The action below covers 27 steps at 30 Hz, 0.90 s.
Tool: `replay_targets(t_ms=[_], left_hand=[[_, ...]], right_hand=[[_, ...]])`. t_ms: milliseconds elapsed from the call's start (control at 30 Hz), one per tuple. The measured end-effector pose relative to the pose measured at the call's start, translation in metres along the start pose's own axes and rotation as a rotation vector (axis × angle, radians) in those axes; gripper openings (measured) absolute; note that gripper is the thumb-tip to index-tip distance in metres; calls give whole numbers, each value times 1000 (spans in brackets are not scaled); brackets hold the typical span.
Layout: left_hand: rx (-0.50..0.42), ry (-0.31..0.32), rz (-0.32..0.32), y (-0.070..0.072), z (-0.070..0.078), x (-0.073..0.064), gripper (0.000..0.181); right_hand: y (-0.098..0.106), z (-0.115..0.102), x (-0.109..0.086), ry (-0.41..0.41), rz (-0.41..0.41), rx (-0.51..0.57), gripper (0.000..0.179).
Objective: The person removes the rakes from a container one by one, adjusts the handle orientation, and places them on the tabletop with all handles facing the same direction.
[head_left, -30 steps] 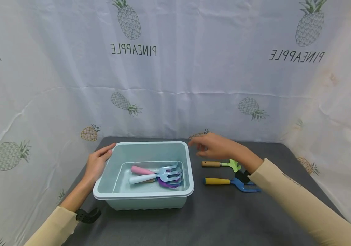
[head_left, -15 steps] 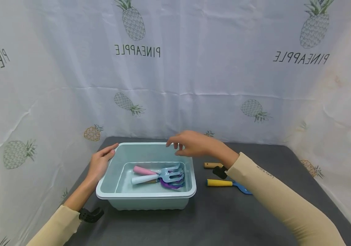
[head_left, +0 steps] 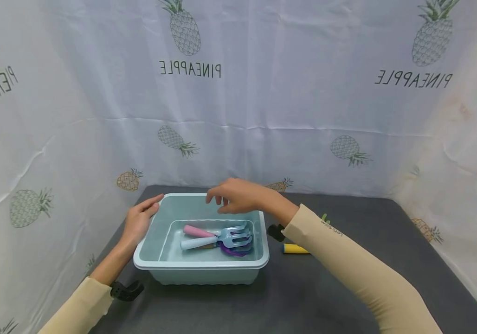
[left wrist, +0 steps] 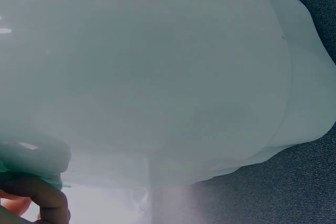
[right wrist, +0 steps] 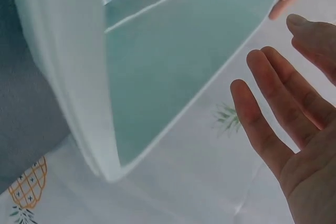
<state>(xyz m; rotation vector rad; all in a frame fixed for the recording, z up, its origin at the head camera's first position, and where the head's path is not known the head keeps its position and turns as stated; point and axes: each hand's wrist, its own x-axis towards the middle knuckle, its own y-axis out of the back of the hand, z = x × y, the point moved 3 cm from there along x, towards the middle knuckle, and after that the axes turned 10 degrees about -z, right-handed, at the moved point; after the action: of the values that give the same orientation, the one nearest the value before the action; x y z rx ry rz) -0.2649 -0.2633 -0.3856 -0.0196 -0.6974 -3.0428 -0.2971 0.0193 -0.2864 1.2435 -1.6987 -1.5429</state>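
Observation:
A pale green plastic basin (head_left: 201, 266) stands on the dark table. My left hand (head_left: 138, 221) grips its left rim; in the left wrist view curled fingers (left wrist: 50, 198) show at the rim beside the basin's large pale wall. My right hand (head_left: 240, 197) hangs over the basin's back part, holding nothing, with loosely bent fingers (right wrist: 247, 108) spread apart in the right wrist view. Inside the basin lie a light blue hand fork (head_left: 228, 238), a pink-handled tool (head_left: 196, 231) and a purple tool (head_left: 232, 252), overlapping at their heads.
Right of the basin, a yellow handle (head_left: 296, 249) lies on the dark table (head_left: 326, 306), partly covered by my right sleeve (head_left: 347, 260). A bit of a green tool (head_left: 325, 218) shows behind that sleeve. A pineapple-print curtain (head_left: 263, 93) hangs around the table's back and sides.
My right hand has moved left from beside the basin's right rim to over its back part, and the sleeve now covers more of the tools on the right. My left hand keeps its grip.

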Motion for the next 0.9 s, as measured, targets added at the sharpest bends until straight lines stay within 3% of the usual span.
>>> replay_targets(t_ms=[567, 900], left_hand=[[-9, 0, -6, 0, 3, -3, 45], [-20, 9, -13, 0, 1, -3, 45]], right_hand=[[-15, 0, 36, -33, -74, 46, 37], [-39, -3, 58, -33, -123, 95, 40]])
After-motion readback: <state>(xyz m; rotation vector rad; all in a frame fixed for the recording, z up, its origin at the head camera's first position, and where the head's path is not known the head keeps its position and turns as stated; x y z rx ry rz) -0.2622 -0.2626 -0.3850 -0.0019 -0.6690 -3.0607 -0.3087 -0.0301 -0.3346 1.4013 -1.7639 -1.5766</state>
